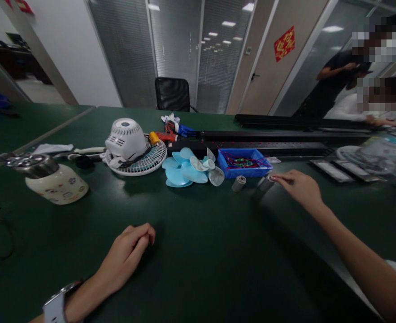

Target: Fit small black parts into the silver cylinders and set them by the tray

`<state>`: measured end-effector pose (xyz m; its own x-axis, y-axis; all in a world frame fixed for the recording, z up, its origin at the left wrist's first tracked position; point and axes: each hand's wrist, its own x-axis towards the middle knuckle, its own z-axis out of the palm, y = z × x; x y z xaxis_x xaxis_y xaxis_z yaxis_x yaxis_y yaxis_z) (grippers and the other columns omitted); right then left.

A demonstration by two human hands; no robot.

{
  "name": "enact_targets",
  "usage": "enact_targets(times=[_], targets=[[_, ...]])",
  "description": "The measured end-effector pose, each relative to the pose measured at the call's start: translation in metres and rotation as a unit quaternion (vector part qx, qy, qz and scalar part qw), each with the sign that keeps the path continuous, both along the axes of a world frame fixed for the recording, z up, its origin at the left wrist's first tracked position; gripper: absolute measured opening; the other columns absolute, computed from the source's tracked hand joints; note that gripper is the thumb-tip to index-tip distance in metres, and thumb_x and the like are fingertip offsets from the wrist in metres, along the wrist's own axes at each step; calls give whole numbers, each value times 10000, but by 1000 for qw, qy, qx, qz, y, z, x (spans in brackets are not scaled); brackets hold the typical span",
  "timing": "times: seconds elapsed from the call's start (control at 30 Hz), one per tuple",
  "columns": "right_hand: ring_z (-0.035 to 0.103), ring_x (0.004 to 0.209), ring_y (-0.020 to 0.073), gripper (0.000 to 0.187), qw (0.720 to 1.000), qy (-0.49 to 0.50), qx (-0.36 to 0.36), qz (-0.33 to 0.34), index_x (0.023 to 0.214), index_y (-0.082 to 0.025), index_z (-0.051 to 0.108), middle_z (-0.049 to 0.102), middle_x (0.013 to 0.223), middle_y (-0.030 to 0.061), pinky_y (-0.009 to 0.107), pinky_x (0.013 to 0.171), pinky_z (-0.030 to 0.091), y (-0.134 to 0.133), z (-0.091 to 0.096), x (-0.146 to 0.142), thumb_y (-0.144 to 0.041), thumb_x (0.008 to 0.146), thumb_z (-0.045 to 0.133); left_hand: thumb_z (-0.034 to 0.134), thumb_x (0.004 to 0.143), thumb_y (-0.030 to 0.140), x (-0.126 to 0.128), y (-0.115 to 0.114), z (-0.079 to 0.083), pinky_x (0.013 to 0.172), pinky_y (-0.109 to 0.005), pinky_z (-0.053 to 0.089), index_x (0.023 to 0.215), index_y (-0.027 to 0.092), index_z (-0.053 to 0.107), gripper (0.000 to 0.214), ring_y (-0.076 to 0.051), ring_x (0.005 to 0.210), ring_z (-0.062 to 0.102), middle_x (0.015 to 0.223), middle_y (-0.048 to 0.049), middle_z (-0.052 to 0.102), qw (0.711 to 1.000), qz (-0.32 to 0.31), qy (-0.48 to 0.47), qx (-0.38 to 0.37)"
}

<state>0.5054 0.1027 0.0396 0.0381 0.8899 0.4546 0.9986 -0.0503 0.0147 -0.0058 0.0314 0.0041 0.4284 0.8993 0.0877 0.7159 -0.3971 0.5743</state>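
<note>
My right hand [300,187] reaches out over the table, thumb and fingertips pinched at the top of a small grey cylinder [266,184]. A similar grey cylinder [239,183] stands just to its left, in front of a blue plastic tray [245,171] of red and green wires. My left hand [128,253] rests on the dark green tabletop with its fingers curled in and nothing visible in them. Beyond it lie light blue fan blades [180,172] and smaller clear fan blades [214,176].
At the left stand a cream bottle [61,186] and a white fan housing [125,141] on its grille. Behind are a red drill [169,134] and long black rails [268,134]. Dark flat panels [332,171] lie right. Two people are at the far right.
</note>
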Motion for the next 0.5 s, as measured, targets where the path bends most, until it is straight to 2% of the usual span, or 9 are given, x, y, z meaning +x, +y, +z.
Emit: enact_targets(times=[0.1,0.23,0.37,0.5], targets=[[597,678,200,387,1000,-20,-17,-10,986,-298,771,694,892,65,295,551,363,-1,3,-3,-504,913,452,288,958,319,1,0,1,635,-275,411,773,220,570,351,-186,667,561,672,11,604,1000,10,-4,0],[631,777,222,384,1000,-6,13,12,1047,-255,748,707,951,72,308,604,413,-3,6,-8,-444,929,435,302,953,317,3,-2,4,635,-275,410,764,223,569,341,-183,658,557,667,13,608,1000,11,-12,-1],[635,761,216,343,999,-16,1,29,1032,-277,748,719,966,59,307,595,415,-1,5,-6,-413,921,454,296,953,321,6,-4,6,654,-279,415,745,226,563,351,-181,652,552,660,16,608,999,25,-25,2],[633,743,219,312,998,-65,-18,5,1040,-309,748,720,979,52,304,568,395,0,6,-3,-413,909,485,304,949,327,7,-5,8,658,-280,417,741,227,564,348,-181,644,553,654,18,606,999,27,-28,6]])
